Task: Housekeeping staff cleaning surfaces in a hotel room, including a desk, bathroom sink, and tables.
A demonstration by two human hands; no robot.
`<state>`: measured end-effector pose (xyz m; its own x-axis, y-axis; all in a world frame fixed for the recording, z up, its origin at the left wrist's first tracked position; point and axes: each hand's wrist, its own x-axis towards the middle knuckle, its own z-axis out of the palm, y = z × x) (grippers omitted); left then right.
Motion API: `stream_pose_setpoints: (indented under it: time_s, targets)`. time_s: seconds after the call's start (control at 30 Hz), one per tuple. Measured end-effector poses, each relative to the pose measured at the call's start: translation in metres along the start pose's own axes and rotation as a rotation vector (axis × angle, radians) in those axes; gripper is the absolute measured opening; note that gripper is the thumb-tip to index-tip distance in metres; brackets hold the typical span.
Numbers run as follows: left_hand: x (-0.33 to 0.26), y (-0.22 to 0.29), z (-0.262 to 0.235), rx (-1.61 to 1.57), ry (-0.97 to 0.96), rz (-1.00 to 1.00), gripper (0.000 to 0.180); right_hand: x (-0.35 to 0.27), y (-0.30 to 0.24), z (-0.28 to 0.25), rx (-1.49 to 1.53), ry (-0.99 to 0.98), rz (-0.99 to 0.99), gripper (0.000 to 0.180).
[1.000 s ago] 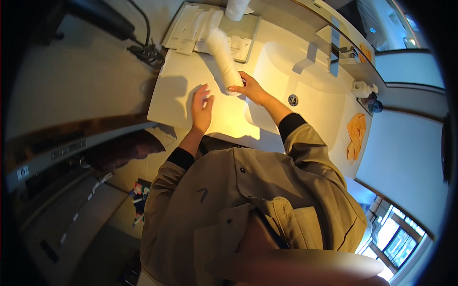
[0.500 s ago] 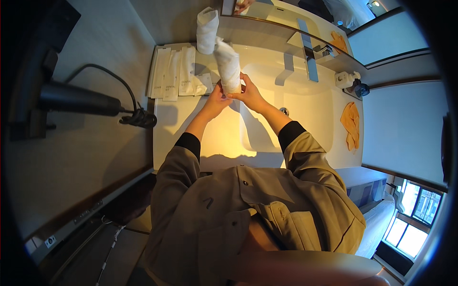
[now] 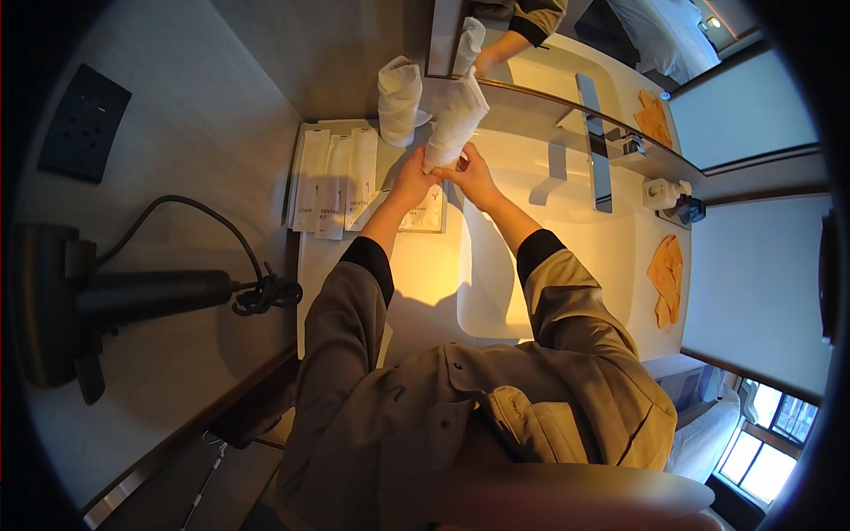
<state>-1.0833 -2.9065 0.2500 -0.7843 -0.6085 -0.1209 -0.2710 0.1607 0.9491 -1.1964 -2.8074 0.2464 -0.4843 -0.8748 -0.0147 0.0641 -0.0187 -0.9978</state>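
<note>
Both the left hand (image 3: 414, 180) and right hand (image 3: 472, 174) are gripping, fingers clamped, a rolled white towel (image 3: 454, 121) just right of another rolled towel (image 3: 398, 100) standing on the surface (image 3: 425, 265).

The rolled towel (image 3: 454, 119) is plain white with a fine ribbed weave, and the second roll (image 3: 398, 99) beside it is the same white. The flat sachets (image 3: 332, 181) are white too — each with small dark print. The counter (image 3: 425, 274) glows warm yellow-cream under the light, while the basin (image 3: 496, 292) is a paler off-white. The tap (image 3: 598, 150) is silvery grey. A crumpled cloth (image 3: 666, 279) is orange. The sleeves (image 3: 567, 301) are olive-khaki — with black cuffs (image 3: 538, 250). The hair dryer (image 3: 133, 296), its cord and the wall socket (image 3: 84, 124) are black against a grey-beige wall (image 3: 195, 106).
</note>
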Motion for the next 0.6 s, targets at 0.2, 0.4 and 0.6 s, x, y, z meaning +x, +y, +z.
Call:
stream_pose_setpoints:
  time_s: [0.2,0.4,0.6]
  targets:
    - [0.015,-0.039,-0.014,-0.01,0.292,0.059,0.046,0.041,0.018,0.007,-0.157,0.085,-0.111,0.055]
    - [0.016,-0.039,-0.03,0.114,0.569,0.15,0.045,0.071,0.033,0.0,-0.441,0.258,-0.273,0.047]
    - [0.044,-0.037,-0.034,0.047,0.514,0.286,0.073,0.074,0.053,0.012,-0.545,0.374,-0.37,0.048]
